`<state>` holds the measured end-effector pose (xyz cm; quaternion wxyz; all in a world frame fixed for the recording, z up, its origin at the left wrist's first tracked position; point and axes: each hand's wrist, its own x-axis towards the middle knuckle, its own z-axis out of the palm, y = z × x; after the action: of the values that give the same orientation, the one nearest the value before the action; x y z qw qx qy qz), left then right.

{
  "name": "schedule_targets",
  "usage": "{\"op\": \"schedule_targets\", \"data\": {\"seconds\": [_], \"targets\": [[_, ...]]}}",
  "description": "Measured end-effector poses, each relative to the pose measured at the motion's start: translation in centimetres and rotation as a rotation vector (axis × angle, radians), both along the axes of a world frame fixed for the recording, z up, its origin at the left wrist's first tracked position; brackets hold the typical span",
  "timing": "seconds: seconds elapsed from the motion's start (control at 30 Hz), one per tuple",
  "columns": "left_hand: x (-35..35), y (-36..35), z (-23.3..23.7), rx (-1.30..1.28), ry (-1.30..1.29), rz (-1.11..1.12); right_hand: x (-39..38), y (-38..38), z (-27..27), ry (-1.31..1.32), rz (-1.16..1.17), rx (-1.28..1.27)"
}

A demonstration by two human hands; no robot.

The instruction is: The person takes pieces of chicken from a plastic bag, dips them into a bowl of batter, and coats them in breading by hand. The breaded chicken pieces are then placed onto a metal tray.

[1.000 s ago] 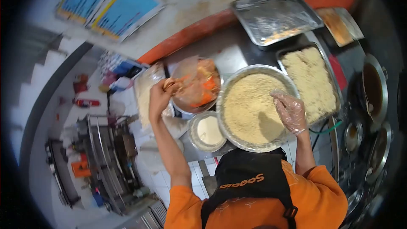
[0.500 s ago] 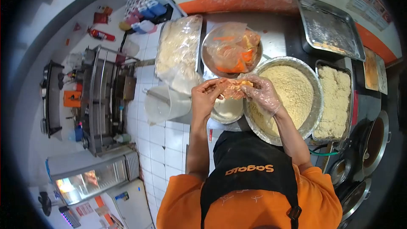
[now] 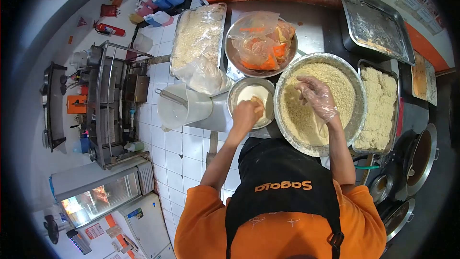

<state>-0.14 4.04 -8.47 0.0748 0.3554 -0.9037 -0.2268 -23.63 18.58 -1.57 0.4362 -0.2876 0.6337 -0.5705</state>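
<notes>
My bare left hand (image 3: pixel 246 116) is down in the small metal bowl (image 3: pixel 230 97) of white batter (image 3: pixel 258 92). Its fingers are closed around a piece of raw meat (image 3: pixel 258 102), mostly hidden by the hand. Over the large metal bowl (image 3: pixel 360 111) of pale breadcrumbs (image 3: pixel 338 82) hovers my right hand (image 3: pixel 318 97) in a clear plastic glove. Its fingers are loosely bent and apart, with nothing visible in them. Behind the batter stands a round bowl (image 3: pixel 231 60) holding a plastic bag (image 3: pixel 256 31) and orange-coloured pieces.
Right of the large bowl lies a tray of crumb-covered pieces (image 3: pixel 376 110). An upturned-edge metal tray (image 3: pixel 378 29) stands at the back right. To the left are a plastic jug (image 3: pixel 184 110), a bag of white powder (image 3: pixel 203 74) and a plastic-covered tray (image 3: pixel 199 33). Large pans (image 3: pixel 424 163) sit far right.
My hands have parted. The left one carried the meat down into the batter bowl; the right one let go of it and moved right, over the breadcrumbs.
</notes>
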Motion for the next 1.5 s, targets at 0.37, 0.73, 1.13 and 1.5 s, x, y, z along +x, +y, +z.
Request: {"op": "schedule_targets", "data": {"seconds": [0.37, 0.73, 1.13, 1.5], "targets": [[-0.2, -3.2, 1.4, 0.015, -0.245, 0.143, -1.0, 1.3, -3.0, 1.117, 0.084, 0.129], [0.1, -3.5, 5.8, 0.442, -0.031, 0.302, -1.5, 4.5, -4.1, 1.029, 0.337, 0.35], [1.3, -2.7, 7.1, 0.28, 0.17, 0.465, 1.3, -0.5, -2.8, 1.193, 0.204, 0.445], [-5.5, 1.6, 13.9, 0.765, 0.534, 0.269, -0.4, 3.7, -0.5, 0.673, 0.519, 0.748]]}}
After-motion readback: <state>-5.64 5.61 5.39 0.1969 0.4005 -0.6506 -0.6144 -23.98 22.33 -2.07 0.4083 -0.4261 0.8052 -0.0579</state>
